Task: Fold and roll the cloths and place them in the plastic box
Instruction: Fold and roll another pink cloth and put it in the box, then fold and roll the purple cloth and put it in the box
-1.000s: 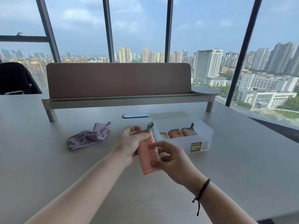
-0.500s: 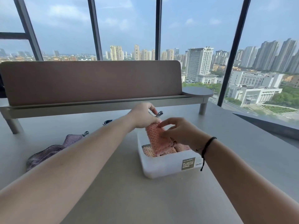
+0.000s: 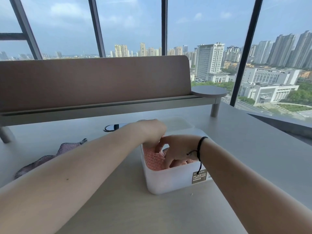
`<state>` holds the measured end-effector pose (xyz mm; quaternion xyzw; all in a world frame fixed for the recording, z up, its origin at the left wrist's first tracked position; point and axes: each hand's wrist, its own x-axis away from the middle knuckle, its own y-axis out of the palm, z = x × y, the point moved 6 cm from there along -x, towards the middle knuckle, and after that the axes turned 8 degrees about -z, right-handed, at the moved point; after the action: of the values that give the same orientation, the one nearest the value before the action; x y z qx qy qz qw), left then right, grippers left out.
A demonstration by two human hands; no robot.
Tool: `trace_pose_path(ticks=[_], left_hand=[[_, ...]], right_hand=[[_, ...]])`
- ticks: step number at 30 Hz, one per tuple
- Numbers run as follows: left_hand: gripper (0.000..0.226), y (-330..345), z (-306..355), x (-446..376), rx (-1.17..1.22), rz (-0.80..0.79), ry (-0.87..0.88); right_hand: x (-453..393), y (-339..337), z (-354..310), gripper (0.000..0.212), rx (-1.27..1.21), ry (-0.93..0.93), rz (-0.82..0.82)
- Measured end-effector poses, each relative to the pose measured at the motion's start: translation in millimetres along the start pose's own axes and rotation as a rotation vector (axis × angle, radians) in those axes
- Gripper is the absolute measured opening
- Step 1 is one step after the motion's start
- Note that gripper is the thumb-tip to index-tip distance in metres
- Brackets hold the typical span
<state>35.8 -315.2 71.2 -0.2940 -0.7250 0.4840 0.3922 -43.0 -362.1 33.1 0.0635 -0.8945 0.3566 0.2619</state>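
Note:
A white plastic box (image 3: pixel 170 181) stands on the grey table. Both my hands reach into it from above. My left hand (image 3: pixel 152 130) has its fingers curled down on the rolled pink cloth (image 3: pixel 152 160) at the box's left side. My right hand (image 3: pixel 179 149), with a black wrist cord, pushes its fingers down beside that roll, among other rolled cloths that it mostly hides. A crumpled purple cloth (image 3: pixel 50 157) lies loose on the table to the left, partly behind my left forearm.
The box's translucent lid (image 3: pixel 179 123) lies just behind the box. A dark oval cable port (image 3: pixel 113 127) sits in the table behind my left wrist. A brown divider panel on a low shelf (image 3: pixel 94 81) crosses the back, with windows beyond.
The rolled pink cloth went from held in the air in front of the box to down inside it. Both hands followed it into the box.

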Motion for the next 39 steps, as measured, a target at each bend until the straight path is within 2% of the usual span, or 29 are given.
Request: trace_pose_path(ticks=[2,7,11,15,19,21,23,25,27,30,32,35,37,39], left_hand=[[0.017,6,3,-1,-0.062,0.002,-0.01],[0.017,22,10,-6,-0.11,0.043,0.014],[0.007,23,13,0,-0.12,0.063,-0.01],[0.016,22,15,3,-0.107,0.072,-0.014],[0.014,22,14,12,-0.078,0.066,-0.026],[0.016,16,11,21,-0.034,0.074,-0.034],[0.014,2,4,34,0.095,0.173,-0.005],[0.024,-12,-13,51,0.318,0.336,0.032],[0.026,-12,-39,76,0.509,0.5,0.027],[0.021,25,-98,114,0.644,0.676,-0.177],[0.019,73,-141,134,0.646,0.641,-0.384],[0.043,158,-190,160,0.599,0.39,-0.61],[0.059,202,-203,175,0.593,0.259,-0.651],[0.055,223,-200,187,0.616,0.315,-0.608]], right_hand=[[-4,1,1,0.057,0.039,0.0,0.022],[-16,7,-4,0.049,0.337,-0.01,0.058],[-14,11,-10,0.046,0.445,-0.035,0.073],[-4,10,-15,0.038,0.574,-0.014,0.114],[3,15,-21,0.033,0.604,0.013,0.137],[10,9,-23,0.035,0.53,0.038,0.136],[21,-1,-28,0.04,0.424,0.071,0.136],[29,-16,-38,0.04,0.504,0.089,0.271],[37,-26,-49,0.03,0.478,0.024,0.521],[46,-10,-71,0.016,0.356,-0.125,0.766],[46,17,-86,0.015,0.307,-0.235,0.829],[27,74,-109,0.015,0.318,-0.363,0.776],[3,115,-117,0.015,0.333,-0.378,0.676],[-20,151,-120,0.019,0.311,-0.372,0.581]])
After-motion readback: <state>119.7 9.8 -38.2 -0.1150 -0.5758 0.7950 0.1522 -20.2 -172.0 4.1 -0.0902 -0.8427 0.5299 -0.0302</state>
